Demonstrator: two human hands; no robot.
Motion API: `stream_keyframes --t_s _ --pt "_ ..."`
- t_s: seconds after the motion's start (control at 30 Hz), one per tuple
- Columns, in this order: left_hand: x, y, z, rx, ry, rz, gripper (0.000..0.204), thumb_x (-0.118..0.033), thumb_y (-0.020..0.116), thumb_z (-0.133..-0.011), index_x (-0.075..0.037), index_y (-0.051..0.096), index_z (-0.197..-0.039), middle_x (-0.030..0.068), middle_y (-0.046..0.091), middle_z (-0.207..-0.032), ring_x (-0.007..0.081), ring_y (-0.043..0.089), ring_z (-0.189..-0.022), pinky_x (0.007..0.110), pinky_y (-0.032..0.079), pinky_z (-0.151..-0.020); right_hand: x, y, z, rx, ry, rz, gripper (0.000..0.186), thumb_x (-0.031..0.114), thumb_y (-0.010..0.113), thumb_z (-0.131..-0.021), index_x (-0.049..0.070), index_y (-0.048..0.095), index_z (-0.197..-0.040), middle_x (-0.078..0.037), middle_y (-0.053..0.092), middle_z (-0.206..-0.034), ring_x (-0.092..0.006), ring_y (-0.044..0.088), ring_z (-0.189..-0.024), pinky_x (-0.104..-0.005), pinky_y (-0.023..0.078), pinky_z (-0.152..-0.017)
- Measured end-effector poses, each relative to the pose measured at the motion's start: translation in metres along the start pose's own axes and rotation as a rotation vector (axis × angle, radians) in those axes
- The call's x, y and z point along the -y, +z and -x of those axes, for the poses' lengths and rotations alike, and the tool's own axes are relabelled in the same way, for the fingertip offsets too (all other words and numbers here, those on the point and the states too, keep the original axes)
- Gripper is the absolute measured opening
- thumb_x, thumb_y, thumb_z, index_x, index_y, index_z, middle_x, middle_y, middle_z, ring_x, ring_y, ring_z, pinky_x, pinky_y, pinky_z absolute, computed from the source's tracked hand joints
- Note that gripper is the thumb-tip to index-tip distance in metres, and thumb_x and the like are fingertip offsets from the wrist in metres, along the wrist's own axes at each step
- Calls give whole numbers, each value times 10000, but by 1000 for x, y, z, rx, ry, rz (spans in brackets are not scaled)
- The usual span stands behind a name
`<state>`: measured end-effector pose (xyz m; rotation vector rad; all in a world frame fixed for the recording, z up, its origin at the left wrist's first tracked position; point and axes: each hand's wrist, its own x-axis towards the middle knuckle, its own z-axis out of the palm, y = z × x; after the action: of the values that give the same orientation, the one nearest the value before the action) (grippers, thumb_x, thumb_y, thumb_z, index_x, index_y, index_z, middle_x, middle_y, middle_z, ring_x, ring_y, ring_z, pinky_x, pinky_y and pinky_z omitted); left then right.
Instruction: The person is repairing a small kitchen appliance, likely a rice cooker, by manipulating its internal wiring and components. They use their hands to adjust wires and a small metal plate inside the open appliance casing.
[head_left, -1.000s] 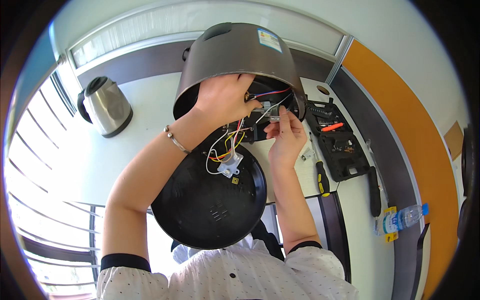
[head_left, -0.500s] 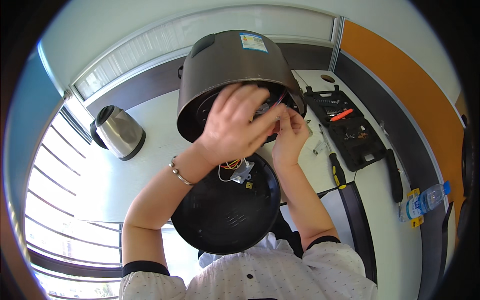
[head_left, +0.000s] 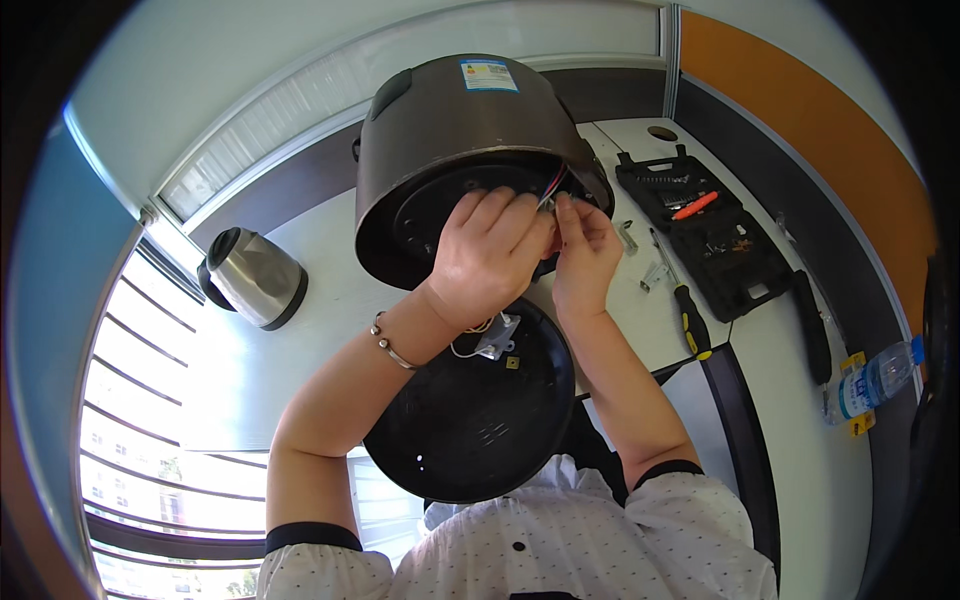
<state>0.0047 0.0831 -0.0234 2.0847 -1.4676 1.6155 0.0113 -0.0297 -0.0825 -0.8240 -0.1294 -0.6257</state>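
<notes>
A dark brown electric cooker body (head_left: 470, 115) lies tipped over, its open underside facing me. Red, black and pale wires (head_left: 555, 182) come out of the right part of that opening. My left hand (head_left: 488, 250) is closed at the lower end of these wires, fingers curled. Right beside it, my right hand (head_left: 585, 255) pinches at the same spot with thumb and fingertips; the exact piece between them is mostly hidden. Below my hands is the round black base cover (head_left: 470, 430). A metal part (head_left: 498, 338) with yellow and white wires sits in it, next to a small yellow square (head_left: 512, 363).
A steel kettle (head_left: 258, 280) stands at the left. To the right are an opened black tool case (head_left: 715, 240) with an orange-red tool (head_left: 695, 206), a yellow-black screwdriver (head_left: 690, 320), small metal pieces (head_left: 654, 277), a black-handled tool (head_left: 810, 325) and a water bottle (head_left: 880, 378).
My left hand, blurred and raised with fingers spread across the opening before, has come down and closed at the wires beside my right hand. The whole view has shifted slightly.
</notes>
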Motion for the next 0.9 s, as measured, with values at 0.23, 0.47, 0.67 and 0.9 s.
stream_keyframes --t_s 0.23,0.47,0.67,0.9 --pt "-11 11 16 -5 -149 -6 156 -34 692 -684 -48 597 -807 88 614 -871 252 613 -706 334 505 -601 -4 -2 0 -17 20 -11 192 134 631 -889 -36 552 -930 -38 566 -671 -70 486 -498 -203 373 -432" --pt "-15 12 15 32 -306 60 170 -41 706 -658 -56 582 -773 79 584 -816 252 593 -665 339 496 -559 -3 -3 -1 -17 27 35 171 129 636 -884 -22 560 -908 -28 570 -675 -57 475 -512 -198 359 -443" --pt "-12 13 13 -17 -248 25 182 -28 707 -670 -41 559 -774 123 610 -904 287 615 -728 351 520 -608 -4 -5 -3 -19 0 109 170 130 638 -881 -25 569 -889 -9 559 -670 -45 460 -534 -194 340 -465" --pt "-10 17 16 36 -245 50 204 -10 698 -695 -17 535 -817 153 626 -938 313 626 -767 368 534 -659 -2 -8 -2 12 23 155 193 133 637 -878 -48 574 -906 -14 569 -678 -42 475 -563 -194 362 -493"
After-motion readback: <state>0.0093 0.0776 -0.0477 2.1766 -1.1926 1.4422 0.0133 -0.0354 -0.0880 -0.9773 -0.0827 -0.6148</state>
